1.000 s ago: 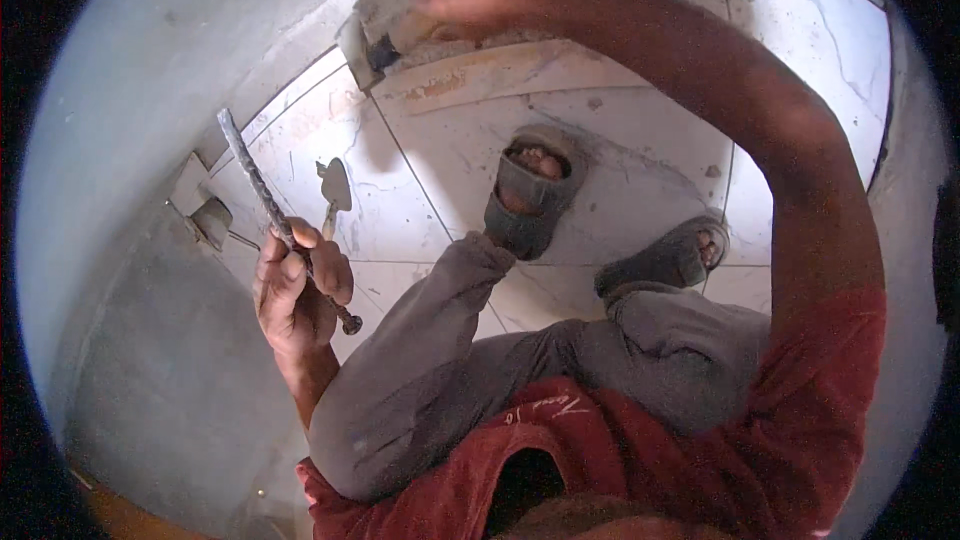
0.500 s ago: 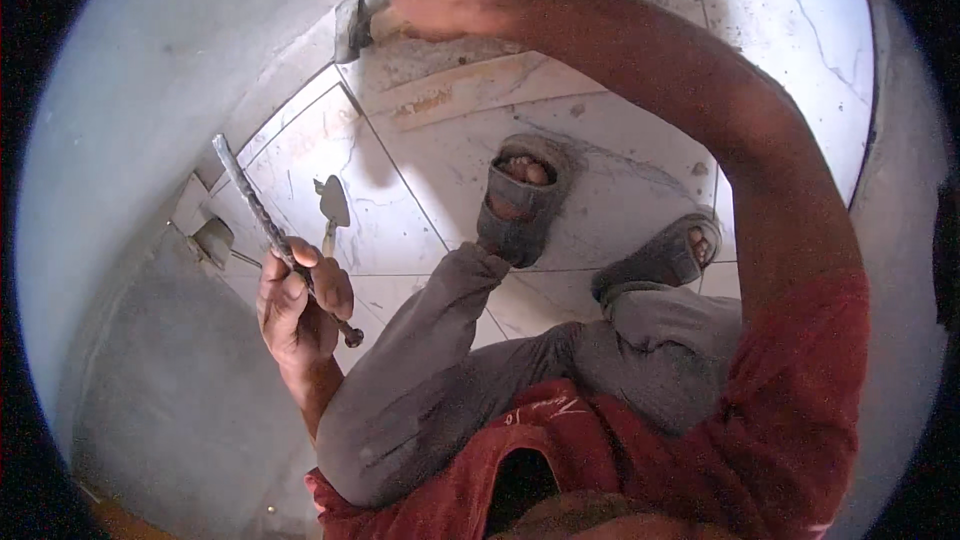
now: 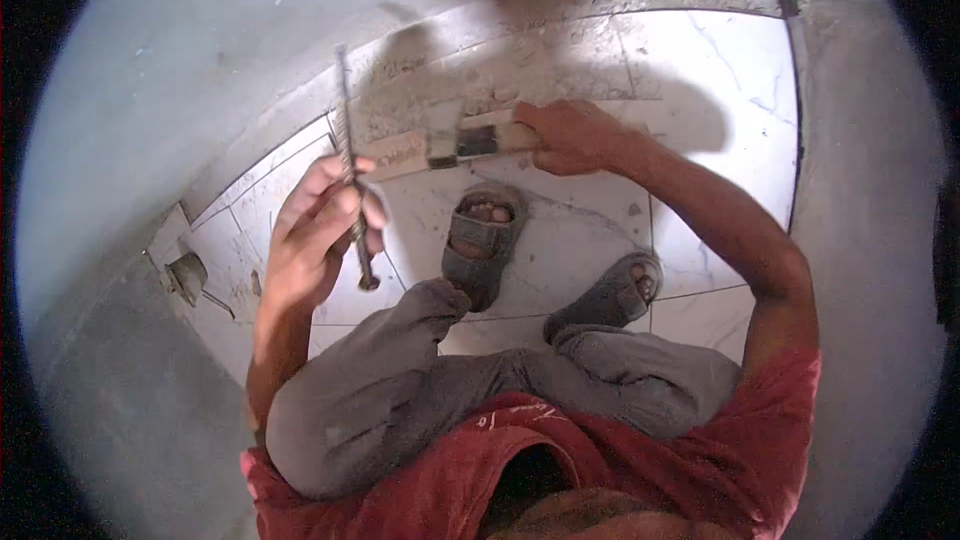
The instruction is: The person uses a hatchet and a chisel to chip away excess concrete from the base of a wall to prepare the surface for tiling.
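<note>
A small trowel (image 3: pixel 187 277) lies on the tiled floor (image 3: pixel 700 90) near its left edge, beside the grey wall. Right of it, the left hand (image 3: pixel 315 235) is closed around a long, thin metal tool (image 3: pixel 350 165) — held upright, its tip pointing away from the person. Farther right, past two sandalled feet (image 3: pixel 480 240) planted on the white tiles, the right hand (image 3: pixel 570 137) reaches forward and its fingers clasp the right end of a narrow, dusty strip of tile (image 3: pixel 440 145) — it lies across the floor in front of the feet.
</note>
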The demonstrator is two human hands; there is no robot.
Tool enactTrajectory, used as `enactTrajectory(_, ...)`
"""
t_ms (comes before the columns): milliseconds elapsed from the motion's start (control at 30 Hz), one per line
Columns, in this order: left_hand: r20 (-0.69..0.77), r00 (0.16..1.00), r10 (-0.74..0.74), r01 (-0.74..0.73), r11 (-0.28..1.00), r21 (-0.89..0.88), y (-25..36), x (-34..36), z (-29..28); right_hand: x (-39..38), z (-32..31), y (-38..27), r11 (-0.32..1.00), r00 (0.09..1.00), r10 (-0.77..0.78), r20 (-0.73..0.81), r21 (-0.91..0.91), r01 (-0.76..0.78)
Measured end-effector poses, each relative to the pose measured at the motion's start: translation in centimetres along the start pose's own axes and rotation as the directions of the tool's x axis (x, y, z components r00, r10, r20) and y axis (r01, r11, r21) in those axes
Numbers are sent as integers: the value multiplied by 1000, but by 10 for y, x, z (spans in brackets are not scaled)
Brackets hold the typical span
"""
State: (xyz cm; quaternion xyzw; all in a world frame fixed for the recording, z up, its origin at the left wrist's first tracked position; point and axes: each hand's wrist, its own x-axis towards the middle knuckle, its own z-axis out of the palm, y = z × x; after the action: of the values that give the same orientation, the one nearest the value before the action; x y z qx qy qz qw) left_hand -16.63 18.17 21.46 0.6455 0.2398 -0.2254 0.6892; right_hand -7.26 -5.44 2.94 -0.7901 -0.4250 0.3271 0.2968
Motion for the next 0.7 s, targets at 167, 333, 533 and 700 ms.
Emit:
enactTrajectory(167, 245, 969, 35, -57, 995, 83, -23, 44, 22, -82, -14, 13, 983, 981, 180, -77, -26, -183)
enactTrajectory(333, 391, 897, -205, 187, 979, 84, -54, 100, 45, -166, -33, -21, 851, 777, 523, -351, 152, -503)
enactTrajectory(533, 435, 889, -140, 176, 983, -44, -75, 178, 84, -253, -58, -110, 633, 493, 772, -402, 566, -529)
enactTrajectory(700, 554, 833, -13, 209, 933, -292, -98, 220, 113, -268, -78, -173, 565, 237, 793, -561, 530, -633)
